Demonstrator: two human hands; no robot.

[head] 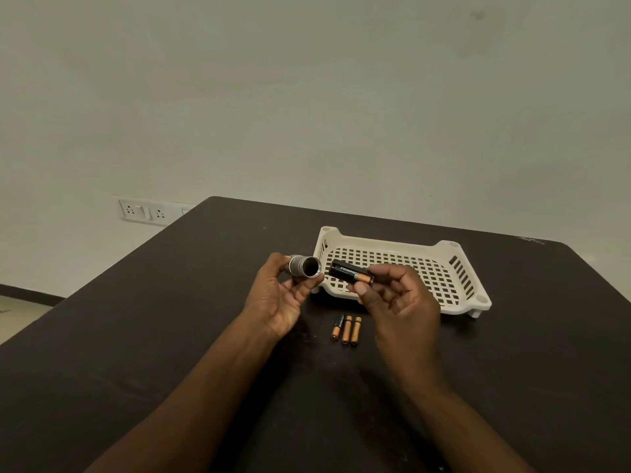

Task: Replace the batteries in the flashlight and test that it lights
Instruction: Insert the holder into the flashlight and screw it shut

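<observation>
My left hand [278, 295] grips a short grey flashlight body [304, 266], its open dark end turned to the right. My right hand [399, 298] pinches a black battery holder [350, 273] loaded with black-and-copper batteries, held level just right of that open end with a small gap between them. Three loose black-and-copper batteries [346, 329] lie side by side on the dark table [170, 336], below and between my hands.
A cream slotted plastic tray [454, 264] stands on short feet behind my right hand, with nothing seen inside it. A wall socket plate [143, 211] sits past the table's far left edge. The wall rises behind the table.
</observation>
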